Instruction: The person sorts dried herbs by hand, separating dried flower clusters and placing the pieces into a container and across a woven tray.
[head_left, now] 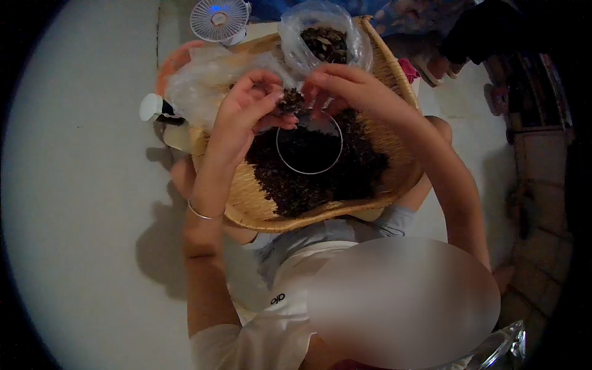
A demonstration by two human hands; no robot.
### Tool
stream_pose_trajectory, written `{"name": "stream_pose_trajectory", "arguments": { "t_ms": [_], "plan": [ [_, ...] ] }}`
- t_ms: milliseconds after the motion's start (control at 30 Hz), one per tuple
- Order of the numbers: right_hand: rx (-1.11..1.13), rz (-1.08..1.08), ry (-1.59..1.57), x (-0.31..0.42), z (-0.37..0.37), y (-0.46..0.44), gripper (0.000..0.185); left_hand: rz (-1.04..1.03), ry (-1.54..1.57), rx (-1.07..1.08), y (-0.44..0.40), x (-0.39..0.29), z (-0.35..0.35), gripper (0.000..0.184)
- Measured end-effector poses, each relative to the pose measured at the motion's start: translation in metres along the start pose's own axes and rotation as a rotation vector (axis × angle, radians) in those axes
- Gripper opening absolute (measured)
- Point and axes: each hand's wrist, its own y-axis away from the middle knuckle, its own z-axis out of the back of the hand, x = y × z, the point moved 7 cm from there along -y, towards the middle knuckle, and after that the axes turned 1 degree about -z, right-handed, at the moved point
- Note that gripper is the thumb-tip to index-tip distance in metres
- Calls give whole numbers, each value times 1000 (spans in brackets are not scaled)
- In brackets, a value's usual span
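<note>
Over a woven basket tray point(243, 206), my left hand point(246, 108) holds a small clump of dried brown plant bits point(290, 100) between thumb and fingers. My right hand point(336, 89) is at the clump's right side, fingers bent downward and drawn together; what their tips hold is hidden. Just below both hands sits a round bowl with a thin pale rim point(309, 173), dark inside. Dark, crumbly dried plant material point(364, 163) is spread around the bowl on the tray.
At the tray's far side stands an open clear plastic bag point(296, 40) of brown dried pieces. Another crumpled clear bag point(200, 83) lies left, over an orange rim point(169, 68). Nearby are a white-lidded jar point(150, 108) and a small white fan point(219, 21). Shoes point(428, 69) rest on the right.
</note>
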Motion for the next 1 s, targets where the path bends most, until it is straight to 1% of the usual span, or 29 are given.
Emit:
{"name": "stream_pose_trajectory", "arguments": {
  "t_ms": [33,67,100,133,167,200,233,267,333,367,433,500,567,633,667,733,800,867,933,1000],
  "plan": [
    [42,-54,-147,-4,-2,12,30,26,-63,-44,0,3,0,27],
    [82,-109,-299,-11,-7,21,31,34,-60,-49,0,7,-4,27],
    [82,-114,-306,-15,-10,24,31,17,-146,-61,-2,7,-6,28],
    [74,-106,-396,-19,-13,25,31,1,-232,-71,-2,8,-7,30],
    [64,-103,-486,-23,-14,27,33,12,-223,-73,-2,11,-9,30],
    [63,-114,-487,-29,-15,25,33,4,-294,-65,-3,12,-11,30],
    [82,-131,-563,-36,-18,20,33,-4,-367,-57,-4,13,-12,30],
    [103,-144,-637,-41,-22,18,33,-2,-363,-60,-3,14,-12,30],
    [116,-167,-620,-54,-24,15,33,93,-547,-3,-3,21,-11,28],
    [126,-186,-598,-58,-26,14,33,99,-546,-4,-2,24,-9,28],
    [146,-213,-569,-60,-25,16,32,1,-618,36,-4,25,-12,25],
    [165,-240,-540,-63,-23,16,31,-7,-624,16,-6,25,-15,23],
    [181,-243,-589,-64,-23,17,31,-18,-631,-5,-6,25,-15,22],
    [153,-239,-632,-64,-21,16,31,-73,-786,-56,-4,20,-12,17],
    [126,-234,-676,-64,-19,16,31,-70,-785,-52,-4,20,-12,17],
    [94,-228,-711,-60,-17,16,31,-284,-994,-68,-2,5,-19,17],
    [62,-223,-742,-60,-17,16,30,-265,-997,-30,0,3,-23,18],
    [-10,-200,-821,-63,-13,15,26,-245,-1000,5,0,5,-25,20],
    [5,-208,-827,-63,-14,15,25,-266,-1049,46,2,6,-28,22],
    [22,-217,-837,-63,-15,15,23,-279,-1092,43,1,6,-31,22]
  ]
}}
